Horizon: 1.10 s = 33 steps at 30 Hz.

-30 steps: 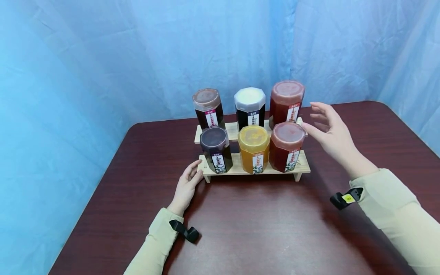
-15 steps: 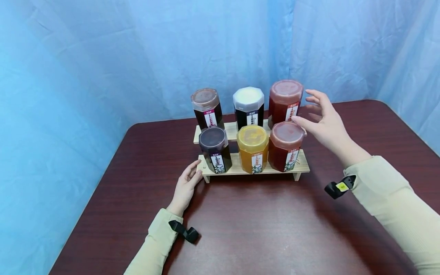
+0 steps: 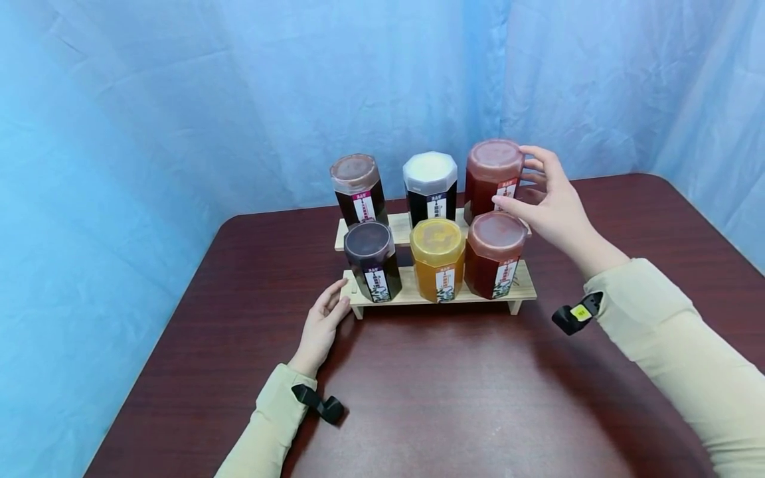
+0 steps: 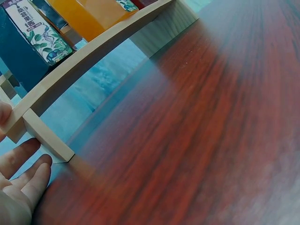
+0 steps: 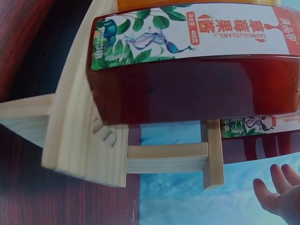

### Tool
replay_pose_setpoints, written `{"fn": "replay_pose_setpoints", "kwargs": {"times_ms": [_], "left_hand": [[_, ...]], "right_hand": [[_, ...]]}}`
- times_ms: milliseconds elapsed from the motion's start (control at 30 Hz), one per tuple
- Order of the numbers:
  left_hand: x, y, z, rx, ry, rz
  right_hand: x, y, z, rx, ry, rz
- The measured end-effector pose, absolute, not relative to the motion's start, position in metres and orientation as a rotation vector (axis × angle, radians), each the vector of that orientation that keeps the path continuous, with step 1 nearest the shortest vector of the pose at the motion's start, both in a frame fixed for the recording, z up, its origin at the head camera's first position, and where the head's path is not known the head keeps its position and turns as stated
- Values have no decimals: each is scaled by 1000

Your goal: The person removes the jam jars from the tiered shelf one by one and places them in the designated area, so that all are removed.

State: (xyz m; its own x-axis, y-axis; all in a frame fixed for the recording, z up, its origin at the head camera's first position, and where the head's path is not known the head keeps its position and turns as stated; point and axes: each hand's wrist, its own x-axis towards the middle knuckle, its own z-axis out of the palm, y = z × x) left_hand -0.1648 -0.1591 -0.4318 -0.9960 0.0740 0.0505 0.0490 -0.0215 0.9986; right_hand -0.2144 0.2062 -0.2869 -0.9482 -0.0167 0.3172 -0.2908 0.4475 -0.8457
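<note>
A two-tier wooden rack [image 3: 400,294] holds several jam jars, three per tier. My left hand [image 3: 319,328] grips the left end of its lower shelf, thumb at the edge and fingers near the leg [image 4: 49,136]. At the upper right stands a red jam jar [image 3: 491,174] with a pink lid. My right hand [image 3: 552,212] is spread at its right side, thumb in front and fingertips by the lid; contact is unclear. The right wrist view shows fingers [image 5: 276,185] slightly apart from that jar. Directly before it stands another red jam jar [image 3: 495,262].
A yellow jar [image 3: 436,259] and a dark jar [image 3: 372,265] share the lower tier. Behind them are a white-lidded jar [image 3: 430,179] and a brown-lidded jar [image 3: 356,186]. The dark red table [image 3: 430,392] meets a blue curtain [image 3: 269,99] at the back.
My right hand has moved left and away from me, from beside the front red jar to the rear red jar. The left hand and the jars stay in place.
</note>
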Motion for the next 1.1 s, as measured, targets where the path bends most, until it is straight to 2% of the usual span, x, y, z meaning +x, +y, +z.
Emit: {"fn": "replay_pose_setpoints", "kwargs": {"times_ms": [1100], "left_hand": [[-164,-160,-433,142,2217,2205]], "right_hand": [[-232,205,-290,289,-2508,1493]]}}
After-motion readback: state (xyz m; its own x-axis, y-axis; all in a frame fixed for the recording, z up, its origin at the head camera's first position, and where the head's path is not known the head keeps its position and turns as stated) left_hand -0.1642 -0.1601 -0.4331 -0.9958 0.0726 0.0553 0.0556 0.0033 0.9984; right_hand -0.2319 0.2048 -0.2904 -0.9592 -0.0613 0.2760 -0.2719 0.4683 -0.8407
